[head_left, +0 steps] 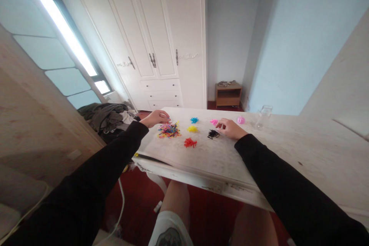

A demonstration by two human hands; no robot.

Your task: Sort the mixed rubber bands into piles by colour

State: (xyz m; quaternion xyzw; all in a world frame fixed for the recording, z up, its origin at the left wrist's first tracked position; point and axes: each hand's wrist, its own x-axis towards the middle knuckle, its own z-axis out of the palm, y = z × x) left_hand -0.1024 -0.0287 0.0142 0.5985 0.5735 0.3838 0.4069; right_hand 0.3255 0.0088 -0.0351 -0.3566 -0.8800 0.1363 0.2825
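My left hand (157, 118) is just above the back left of a mixed heap of small multicoloured band-like pieces (169, 130). Its thumb and fingertips are drawn together, and whatever is between them is too small to make out. Over on the right, my right hand (230, 127) pinches close above a black pile (213, 134), partly in front of a pink pile (213, 122). Its fingertips may hold a tiny piece; I cannot tell. Between the hands lie a blue pile (194, 120), a yellow pile (192, 128) and a red pile (190, 143), each of one colour.
A pink round item (240, 120) and a clear glass bottle (264, 117) are right of my right hand on the white table (207, 161). Dark clothes (105, 121) are heaped beyond the table's left end. A white wardrobe (161, 27) and small wooden cabinet (228, 95) stand behind.
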